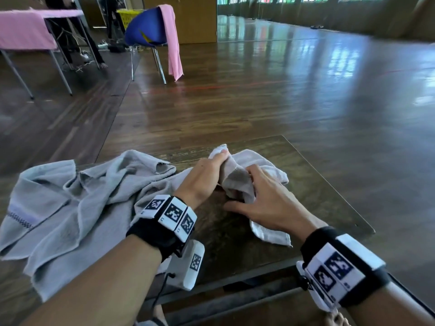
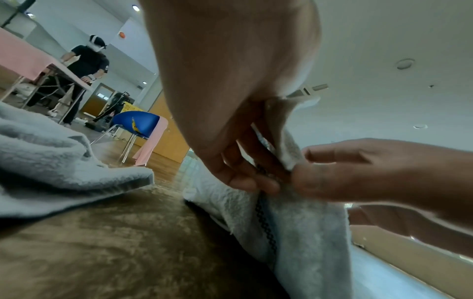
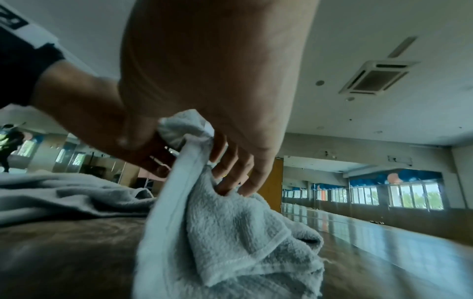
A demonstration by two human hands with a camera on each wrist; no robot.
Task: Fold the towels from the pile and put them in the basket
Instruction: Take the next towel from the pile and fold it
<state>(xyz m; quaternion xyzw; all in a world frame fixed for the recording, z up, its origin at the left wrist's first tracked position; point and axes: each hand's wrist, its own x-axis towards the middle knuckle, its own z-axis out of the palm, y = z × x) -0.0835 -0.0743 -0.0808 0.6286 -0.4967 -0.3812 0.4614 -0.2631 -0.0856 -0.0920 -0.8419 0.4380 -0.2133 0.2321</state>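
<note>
From my head view, my left hand (image 1: 204, 176) pinches the small white towel (image 1: 254, 170) up off the counter (image 1: 324, 198); my right hand (image 1: 266, 203) rests on it with loose, spread fingers. The grey towel pile (image 1: 77, 196) lies left. My left wrist view shows my fingers (image 2: 245, 178) gripping a fold. My right wrist view shows fingertips (image 3: 238, 178) in the cloth.

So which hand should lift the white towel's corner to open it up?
Left, probably: the left hand already pinches the towel at a raised corner; the right hand's fingers only rest on it.
</note>
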